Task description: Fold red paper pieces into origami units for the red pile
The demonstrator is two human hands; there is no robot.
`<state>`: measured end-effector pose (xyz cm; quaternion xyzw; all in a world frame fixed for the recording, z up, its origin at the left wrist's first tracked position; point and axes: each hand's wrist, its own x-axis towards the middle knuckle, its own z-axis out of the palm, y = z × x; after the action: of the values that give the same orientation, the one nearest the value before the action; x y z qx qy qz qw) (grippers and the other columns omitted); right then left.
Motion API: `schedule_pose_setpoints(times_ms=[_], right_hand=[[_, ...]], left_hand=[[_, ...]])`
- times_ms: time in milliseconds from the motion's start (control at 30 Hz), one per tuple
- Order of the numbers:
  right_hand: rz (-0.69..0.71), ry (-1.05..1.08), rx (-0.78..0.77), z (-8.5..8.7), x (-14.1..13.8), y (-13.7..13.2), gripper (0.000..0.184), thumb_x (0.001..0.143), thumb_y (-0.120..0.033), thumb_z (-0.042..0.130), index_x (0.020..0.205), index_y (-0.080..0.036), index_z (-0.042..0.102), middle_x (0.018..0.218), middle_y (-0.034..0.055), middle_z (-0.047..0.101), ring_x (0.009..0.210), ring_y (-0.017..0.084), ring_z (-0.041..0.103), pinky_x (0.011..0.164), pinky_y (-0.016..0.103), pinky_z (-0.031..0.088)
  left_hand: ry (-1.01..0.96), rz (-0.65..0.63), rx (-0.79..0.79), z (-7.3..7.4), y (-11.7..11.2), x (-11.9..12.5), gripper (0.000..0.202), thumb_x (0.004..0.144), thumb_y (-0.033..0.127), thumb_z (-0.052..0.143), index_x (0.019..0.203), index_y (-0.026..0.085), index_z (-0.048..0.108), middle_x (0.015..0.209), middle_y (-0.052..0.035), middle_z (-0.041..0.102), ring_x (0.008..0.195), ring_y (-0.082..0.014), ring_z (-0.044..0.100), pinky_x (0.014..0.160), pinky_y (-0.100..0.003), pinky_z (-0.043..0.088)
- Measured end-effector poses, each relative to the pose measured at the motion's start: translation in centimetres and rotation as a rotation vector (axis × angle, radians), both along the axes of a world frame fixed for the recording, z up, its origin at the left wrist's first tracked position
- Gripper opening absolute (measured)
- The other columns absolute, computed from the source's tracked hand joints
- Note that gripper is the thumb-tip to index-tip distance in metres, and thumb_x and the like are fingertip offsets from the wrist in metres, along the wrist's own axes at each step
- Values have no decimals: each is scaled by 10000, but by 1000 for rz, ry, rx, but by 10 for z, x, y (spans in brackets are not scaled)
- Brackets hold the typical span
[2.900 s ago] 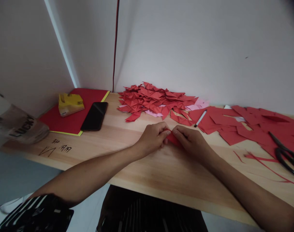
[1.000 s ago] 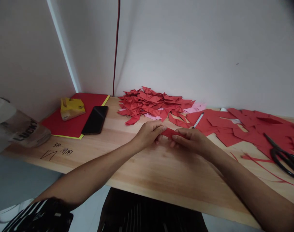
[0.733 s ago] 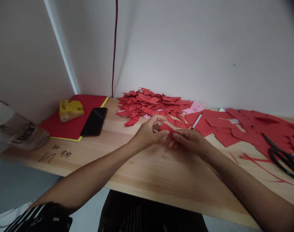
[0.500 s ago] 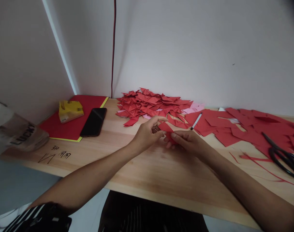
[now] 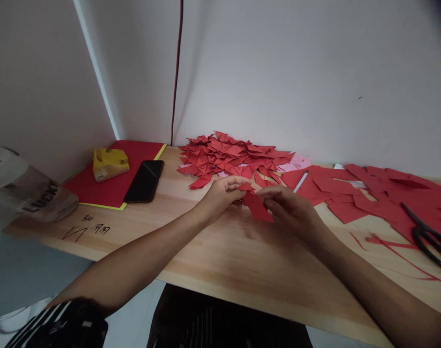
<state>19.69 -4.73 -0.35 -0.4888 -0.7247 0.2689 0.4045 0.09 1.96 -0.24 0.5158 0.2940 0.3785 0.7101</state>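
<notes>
Head view: a wooden tabletop [image 5: 224, 261] set against a white wall, with both of the person's forearms reaching in from the near edge.
Left hand [image 5: 222, 193]: fingertips are pinched shut on the upper left tip of a red paper piece [image 5: 257, 207].
Right hand [image 5: 293, 210]: thumb and fingers are closed on the same piece from the other side. The two hands nearly meet.
Paper's place: it is held just above the middle of the tabletop, its long point slanting down toward the near edge.
Handling: my guess is that it is featherlight, thin and limp, and that it creases at any squeeze and tears easily. It is not slippery.
Where to hold: at the corners or along a fold, lightly, with fingertips only.
Back edge: a heap of folded red pieces [image 5: 231, 154] lies just beyond the hands.
Right end: loose red sheets [image 5: 351, 193], a pen [image 5: 300, 181] lying on them, and black scissors [image 5: 429, 237].
Left end: a phone [image 5: 144, 174] partly on a red folder [image 5: 108, 188], and a yellow packet [image 5: 110, 162] on that folder.
</notes>
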Motion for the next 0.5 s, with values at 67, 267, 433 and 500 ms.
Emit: schedule_pose_setpoints(times_ms=[67, 267, 433, 500], right_hand=[[58, -57, 13, -1, 0, 0, 215, 941, -220, 482, 1095, -258, 628, 1007, 31, 679, 844, 153, 620, 729, 273, 479], [112, -112, 80, -1, -1, 2, 327, 849, -78, 456, 1046, -250, 652, 999, 32, 699, 810, 149, 615, 718, 284, 482], [125, -45, 42, 2, 0, 2, 169, 897, -199, 528, 973, -252, 670, 963, 44, 700, 854, 173, 638, 737, 297, 486], [116, -20, 18, 4, -1, 2, 124, 906, -264, 554, 935, -249, 674, 922, 43, 698, 829, 175, 641, 729, 296, 486]], left_hand=[[-18, -10, -28, -2, 1, 0, 300, 719, 231, 744, 989, 135, 654, 833, -18, 677, 618, -75, 599, 571, -197, 443], [-93, -37, -76, -5, 1, 1, 319, 686, 248, 796, 942, 124, 650, 846, -16, 676, 612, -72, 593, 563, -206, 443], [-102, -86, -89, -3, -1, 0, 301, 731, 319, 771, 908, 115, 640, 796, -31, 682, 615, -97, 615, 558, -215, 449], [-91, -102, -89, -2, -3, -1, 285, 754, 343, 751, 866, 110, 632, 791, -50, 691, 647, -115, 634, 557, -214, 447]])
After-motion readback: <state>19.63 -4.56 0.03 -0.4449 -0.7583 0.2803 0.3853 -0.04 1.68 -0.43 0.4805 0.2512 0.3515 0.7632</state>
